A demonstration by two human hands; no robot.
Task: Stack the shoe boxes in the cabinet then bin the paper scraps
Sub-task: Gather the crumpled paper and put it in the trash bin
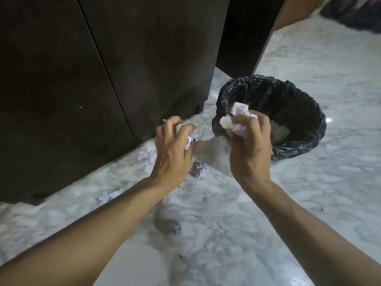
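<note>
My right hand (250, 145) grips a wad of crumpled white paper scraps (237, 116) just over the near rim of a small bin lined with a black bag (296, 149). My left hand (173, 149) is closed on another crumpled paper scrap (190, 137) low over the floor, left of the bin. More crumpled scraps lie on the marble floor: one (145, 157) left of my left hand, one (199, 169) between my wrists, one (109, 196) near the cabinet base, one (175, 228) closer to me. The dark cabinet (92, 79) has its doors closed; no shoe boxes show.
The pale marble floor (319, 203) spreads to the right and towards me. A dark panel (247, 34) stands behind the bin. A black bag (354, 13) lies at the far right corner. Something brownish sits inside the bin.
</note>
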